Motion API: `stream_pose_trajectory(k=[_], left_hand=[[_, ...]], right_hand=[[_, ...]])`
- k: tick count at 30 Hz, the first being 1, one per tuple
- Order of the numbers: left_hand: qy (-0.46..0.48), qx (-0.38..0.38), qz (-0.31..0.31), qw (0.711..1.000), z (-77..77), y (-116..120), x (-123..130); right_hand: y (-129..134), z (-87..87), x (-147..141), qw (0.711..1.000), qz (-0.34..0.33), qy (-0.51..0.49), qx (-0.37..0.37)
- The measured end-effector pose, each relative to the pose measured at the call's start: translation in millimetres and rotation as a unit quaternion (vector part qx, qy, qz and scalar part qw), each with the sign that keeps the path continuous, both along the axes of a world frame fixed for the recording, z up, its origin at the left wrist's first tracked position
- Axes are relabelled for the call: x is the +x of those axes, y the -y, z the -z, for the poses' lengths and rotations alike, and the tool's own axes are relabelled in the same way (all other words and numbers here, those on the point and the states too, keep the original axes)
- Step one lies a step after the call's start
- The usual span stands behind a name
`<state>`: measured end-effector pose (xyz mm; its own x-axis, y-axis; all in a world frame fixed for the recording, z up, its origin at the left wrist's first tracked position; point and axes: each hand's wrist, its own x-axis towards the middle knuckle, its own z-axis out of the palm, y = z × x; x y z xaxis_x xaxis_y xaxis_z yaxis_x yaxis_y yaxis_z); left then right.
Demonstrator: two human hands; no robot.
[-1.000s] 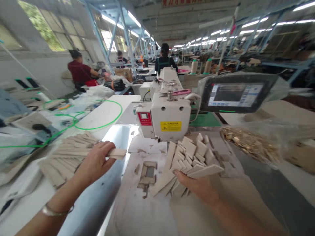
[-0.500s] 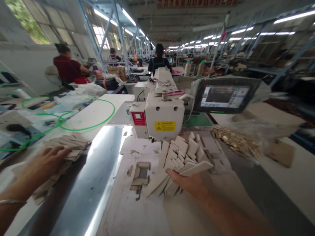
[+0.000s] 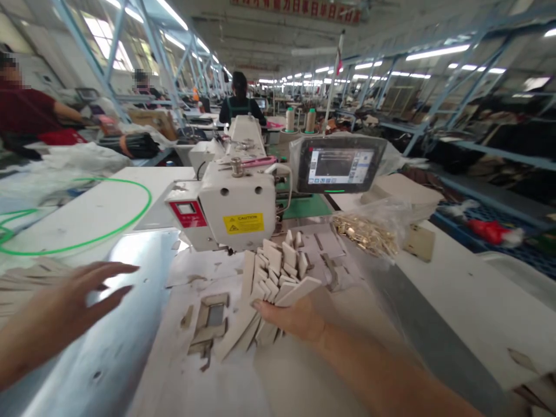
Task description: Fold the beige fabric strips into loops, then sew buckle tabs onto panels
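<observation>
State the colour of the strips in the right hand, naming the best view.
The strips are light beige, showing best in the head view.

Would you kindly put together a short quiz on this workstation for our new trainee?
1. Which of the person's hands holds the bundle of flat beige strips?

2. True or false: the yellow rectangular caution label is on the black-framed flat screen.

3. The person's left hand is: (a) closed in a fist, (b) open, (c) out of view.

Key:
1. The right hand.
2. False; it is on the front of the boxy white sewing machine.
3. (b).
</observation>
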<state>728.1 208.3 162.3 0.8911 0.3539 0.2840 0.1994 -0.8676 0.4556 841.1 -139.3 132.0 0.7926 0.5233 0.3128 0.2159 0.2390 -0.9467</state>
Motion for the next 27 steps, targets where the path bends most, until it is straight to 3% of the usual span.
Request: stream_pose_trajectory(k=[5, 8, 11, 15, 21, 27], left_hand=[[-0.006, -0.157, 0.178, 0.972, 6.8, 123.9, 30.7], [-0.032, -0.288, 0.265, 0.92, 15.0, 165.6, 42.7], [-0.048, -0.396, 0.301, 0.866, 18.4, 177.7, 49.0], [-0.018, -0.445, 0.295, 0.846, 13.8, 180.2, 48.3], [0.025, -0.417, 0.223, 0.881, 5.3, 186.9, 47.1], [0.102, -0.441, 0.121, 0.883, 17.4, 185.2, 49.7]], right_hand=[[-0.4, 5.7, 0.7, 0.999, 0.017, 0.038, 0.019], [-1.1, 10.9, 2.6, 0.998, 0.038, 0.056, 0.018], [-1.4, 16.3, 4.6, 0.998, 0.043, 0.046, 0.03], [0.0, 18.8, 5.4, 0.998, 0.03, 0.045, 0.044], [3.2, 12.6, 4.7, 1.0, 0.013, 0.028, 0.003], [2.9, 3.0, 2.3, 1.0, -0.009, 0.012, 0.001]])
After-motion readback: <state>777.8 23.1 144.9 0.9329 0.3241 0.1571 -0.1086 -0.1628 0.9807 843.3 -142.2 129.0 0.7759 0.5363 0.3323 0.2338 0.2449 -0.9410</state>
